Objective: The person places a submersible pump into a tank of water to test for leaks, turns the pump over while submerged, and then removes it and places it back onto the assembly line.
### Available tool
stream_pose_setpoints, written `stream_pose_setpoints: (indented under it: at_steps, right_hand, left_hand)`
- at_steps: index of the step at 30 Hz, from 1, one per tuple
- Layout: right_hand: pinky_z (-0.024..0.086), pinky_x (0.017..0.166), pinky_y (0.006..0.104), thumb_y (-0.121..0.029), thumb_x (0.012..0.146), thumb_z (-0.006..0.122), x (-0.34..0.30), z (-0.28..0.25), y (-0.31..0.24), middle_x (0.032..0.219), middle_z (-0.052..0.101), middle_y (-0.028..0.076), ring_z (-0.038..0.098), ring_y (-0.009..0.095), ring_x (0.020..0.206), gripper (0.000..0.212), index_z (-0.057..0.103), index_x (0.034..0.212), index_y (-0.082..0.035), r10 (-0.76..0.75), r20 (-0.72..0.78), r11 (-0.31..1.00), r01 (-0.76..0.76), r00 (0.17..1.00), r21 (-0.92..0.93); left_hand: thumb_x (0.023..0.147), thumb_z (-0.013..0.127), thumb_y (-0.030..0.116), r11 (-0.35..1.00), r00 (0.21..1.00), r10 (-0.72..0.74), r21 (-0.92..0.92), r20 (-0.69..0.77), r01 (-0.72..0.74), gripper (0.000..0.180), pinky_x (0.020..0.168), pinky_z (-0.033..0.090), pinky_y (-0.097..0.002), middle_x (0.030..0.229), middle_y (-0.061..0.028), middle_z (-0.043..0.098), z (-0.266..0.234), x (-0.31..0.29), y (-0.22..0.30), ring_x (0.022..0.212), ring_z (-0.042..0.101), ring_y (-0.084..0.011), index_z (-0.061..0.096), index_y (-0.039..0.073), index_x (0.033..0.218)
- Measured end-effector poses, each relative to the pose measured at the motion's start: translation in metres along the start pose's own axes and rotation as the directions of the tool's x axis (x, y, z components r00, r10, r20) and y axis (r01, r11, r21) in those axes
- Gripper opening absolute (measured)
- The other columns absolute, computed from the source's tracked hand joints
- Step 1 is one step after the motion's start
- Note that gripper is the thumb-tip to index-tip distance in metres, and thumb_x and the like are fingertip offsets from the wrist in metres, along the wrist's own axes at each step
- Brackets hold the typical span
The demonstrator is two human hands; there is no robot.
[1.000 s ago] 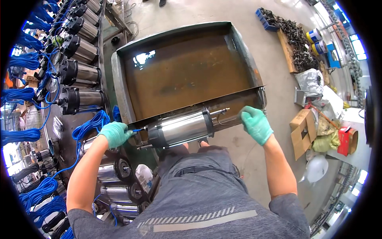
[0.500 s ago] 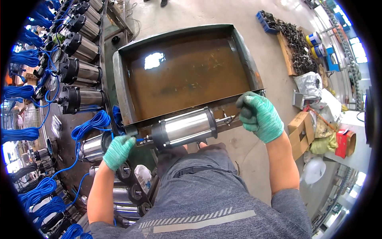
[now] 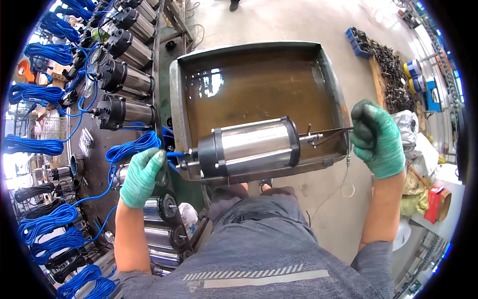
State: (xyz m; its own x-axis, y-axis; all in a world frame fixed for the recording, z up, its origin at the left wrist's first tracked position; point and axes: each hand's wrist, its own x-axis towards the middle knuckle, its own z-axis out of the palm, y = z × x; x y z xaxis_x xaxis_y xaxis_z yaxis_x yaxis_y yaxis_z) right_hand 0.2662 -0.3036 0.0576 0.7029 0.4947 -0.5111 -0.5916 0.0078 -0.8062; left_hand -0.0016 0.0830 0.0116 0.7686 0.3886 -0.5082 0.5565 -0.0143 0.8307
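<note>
Crosswise, a steel motor (image 3: pixel 259 146) with black end caps lies above the near end of a metal trough (image 3: pixel 178 99), between the two gloved hands. At its left end a short blue lead (image 3: pixel 177 154) runs to the left hand (image 3: pixel 138 180), whose fingers (image 3: pixel 158 157) are drawn together, clamped on that lead; the motor's black cap sits just beside them, apart from the glove. At the other end a metal fitting (image 3: pixel 312 137) points toward the right hand (image 3: pixel 382 142). Its fingers (image 3: pixel 363 127) curl in toward the palm, and a thin dark line reaches them from the fitting's side; I cannot tell whether they grip its end. A gap separates this glove from the motor's body.

The trough's near rim passes just below the motor, close to the person's knees, and whether the rim bears the weight cannot be told. Beyond the motor, brown water (image 3: pixel 254 97) spreads to the far rim, leaving room on that side. The right hand is just outside the right rim, where pale floor (image 3: pixel 318 197) stretches between the trough and a red box (image 3: pixel 434 203). Room is tighter on the left: a bench (image 3: pixel 92 167) with a row of motors (image 3: pixel 130 79) flanks the trough, and a coil of blue cable (image 3: pixel 132 146) lies right behind the left glove.
</note>
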Motion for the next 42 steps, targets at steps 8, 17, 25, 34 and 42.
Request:
stream_pose_setpoints:
  at_steps: [8,17,25,34,42]
  right_hand:
    - [0.020,0.039,0.0211,-0.026,0.103,0.053,0.068,0.011,0.015,0.061,0.033,-0.008,0.029,0.003,0.048,0.021,0.062,0.099,-0.008,-0.047,-0.063,0.987,0.036,0.997,-0.158]
    - [0.024,0.041,0.0219,-0.027,0.103,0.056,0.158,-0.006,0.049,0.059,0.038,-0.010,0.033,0.003,0.047,0.020,0.069,0.093,-0.014,-0.088,-0.186,0.928,0.012,0.979,-0.374]
    - [0.031,0.043,0.0243,-0.027,0.100,0.057,0.200,-0.026,0.091,0.061,0.047,-0.007,0.039,0.005,0.049,0.022,0.072,0.094,-0.012,-0.073,-0.200,0.865,-0.038,0.977,-0.501]
    - [0.050,0.077,0.0309,-0.021,0.098,0.061,0.229,-0.040,0.128,0.089,0.072,0.006,0.059,0.013,0.081,0.024,0.072,0.102,0.000,-0.139,-0.157,0.710,-0.012,0.978,-0.704]
    - [0.050,0.071,0.0317,-0.020,0.098,0.064,0.226,-0.077,0.188,0.080,0.067,0.012,0.056,0.014,0.072,0.019,0.069,0.102,-0.002,-0.353,-0.002,0.610,0.228,0.936,-0.759]
  left_hand:
    - [0.101,0.059,0.032,0.997,0.998,0.033,0.073,-0.056,-0.029,0.037,0.059,0.039,-0.0265,0.069,-0.0011,0.056,0.015,0.081,-0.018,0.063,0.048,-0.0090,0.066,-0.001,0.087]
    - [0.101,0.058,0.031,0.994,0.996,0.014,0.108,-0.086,-0.004,0.037,0.060,0.042,-0.0295,0.068,-0.0033,0.060,0.044,0.192,-0.082,0.063,0.052,-0.0111,0.070,-0.001,0.087]
    - [0.101,0.058,0.031,0.971,0.992,-0.020,0.235,-0.122,0.048,0.039,0.069,0.047,-0.0383,0.070,-0.0142,0.064,0.068,0.238,-0.146,0.067,0.057,-0.0207,0.071,-0.004,0.090]
    - [0.102,0.056,0.033,0.910,0.991,0.024,0.413,-0.132,0.033,0.039,0.066,0.045,-0.0350,0.072,-0.0076,0.062,0.076,0.264,-0.174,0.065,0.053,-0.0169,0.069,-0.002,0.093]
    - [0.101,0.057,0.021,0.812,0.967,0.182,0.582,-0.181,-0.044,0.023,0.080,0.051,-0.0444,0.097,-0.0228,0.070,0.077,0.231,-0.174,0.085,0.065,-0.0392,0.066,0.000,0.108]
